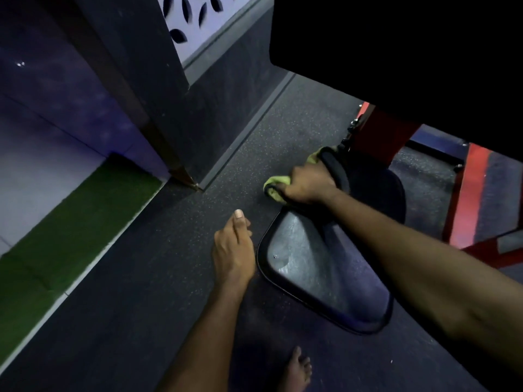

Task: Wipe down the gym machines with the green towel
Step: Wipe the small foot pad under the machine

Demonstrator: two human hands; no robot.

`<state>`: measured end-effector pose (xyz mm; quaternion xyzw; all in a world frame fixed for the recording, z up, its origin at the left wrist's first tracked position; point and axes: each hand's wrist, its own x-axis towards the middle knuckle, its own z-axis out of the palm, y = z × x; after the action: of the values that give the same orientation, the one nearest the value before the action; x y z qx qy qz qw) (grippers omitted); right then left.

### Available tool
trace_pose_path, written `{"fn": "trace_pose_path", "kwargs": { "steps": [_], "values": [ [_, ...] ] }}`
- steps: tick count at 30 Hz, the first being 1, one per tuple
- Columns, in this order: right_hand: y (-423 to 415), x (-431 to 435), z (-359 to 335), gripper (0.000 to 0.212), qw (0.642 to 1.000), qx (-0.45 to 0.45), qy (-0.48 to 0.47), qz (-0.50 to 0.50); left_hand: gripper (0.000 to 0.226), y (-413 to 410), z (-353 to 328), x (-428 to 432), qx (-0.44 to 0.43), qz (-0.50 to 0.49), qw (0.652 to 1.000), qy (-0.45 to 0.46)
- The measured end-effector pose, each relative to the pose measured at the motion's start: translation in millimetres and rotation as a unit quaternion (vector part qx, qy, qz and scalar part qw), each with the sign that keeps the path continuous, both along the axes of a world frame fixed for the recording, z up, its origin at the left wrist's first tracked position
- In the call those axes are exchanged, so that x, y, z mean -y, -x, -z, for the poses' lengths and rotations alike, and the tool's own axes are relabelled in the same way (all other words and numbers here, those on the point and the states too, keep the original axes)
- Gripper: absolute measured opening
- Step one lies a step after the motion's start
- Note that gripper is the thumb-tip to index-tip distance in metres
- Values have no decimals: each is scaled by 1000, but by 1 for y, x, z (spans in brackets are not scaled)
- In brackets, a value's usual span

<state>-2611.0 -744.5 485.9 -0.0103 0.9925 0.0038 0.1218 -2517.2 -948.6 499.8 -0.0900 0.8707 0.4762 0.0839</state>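
Dark speckled rubber floor [158,278] fills most of the view, dim light. Nearest: one bare foot [297,369] at bottom edge, flat on the floor. Left hand [233,244] hangs over the floor just beside the left edge of the black padded trapezoid seat [319,281], fingers loosely curled under, thumb forward, holding nothing; can't tell if it touches the seat rim. Seat surface is shiny and creased, tilted in view. Right forearm crosses above the seat's far end. Right hand [308,185] is closed tight around the yellow-green cloth towel [276,186], pressing it on the rim of the black rounded machine pad [365,188] just beyond the seat; towel bunches out to the left of the fist and a bit shows again past the knuckles along the pad edge. Behind the pad, red metal machine frame [379,137], more red bars [467,199] on the floor to the right. Big black panel [396,38] blocks top right, too dark to make out. Left side: green turf strip [70,222], then dark pillar [135,66], white leaf-cutout wall panel [192,12] farthest back
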Motion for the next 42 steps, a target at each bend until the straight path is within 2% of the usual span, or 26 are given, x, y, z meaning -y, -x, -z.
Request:
{"fn": "trace_pose_path", "kwargs": {
  "steps": [3,5,7,9,11,13,16,19,21,25,27,29,31,33,37,42],
  "values": [
    [-50,27,5,80,991,-44,89,-88,70,-2,-5,14,-6,-16,1000,6],
    [-58,29,3,84,988,-7,109,-110,73,-5,-10,21,-7,-13,1000,19],
    [-44,30,2,87,995,38,65,-64,76,-9,-16,29,5,-1,1000,25],
    [-47,49,0,77,999,34,25,-3,81,-12,-18,41,14,17,999,29],
    [-76,68,2,64,998,-23,62,6,96,-16,-21,49,26,20,999,21],
    [-112,76,-2,65,992,-55,109,-6,103,-18,-24,53,40,25,998,32],
    [-117,79,-9,81,997,-5,80,-12,102,-24,-31,60,49,42,997,34],
    [-88,100,-13,72,997,72,19,30,85,-24,-31,61,51,56,996,42],
    [-86,114,-15,64,997,74,-7,25,72,-25,-29,61,47,58,996,52],
    [-149,118,-14,57,998,-8,23,-53,86,-23,-28,61,29,70,996,57],
    [-155,116,-12,58,997,8,29,-66,84,-22,-28,62,31,79,994,62],
    [-133,121,-15,65,998,52,23,-33,77,-21,-28,64,35,87,993,66],
    [-119,132,-16,63,997,72,-6,6,86,-19,-29,67,39,93,993,63],
    [-129,138,-13,58,999,33,-10,35,98,-20,-31,70,34,93,994,55],
    [-177,145,-3,49,997,-65,7,42,97,-24,-40,75,23,118,991,66],
    [-212,140,6,74,994,-95,12,57,94,-31,-53,78,30,147,987,56]
  ]
}}
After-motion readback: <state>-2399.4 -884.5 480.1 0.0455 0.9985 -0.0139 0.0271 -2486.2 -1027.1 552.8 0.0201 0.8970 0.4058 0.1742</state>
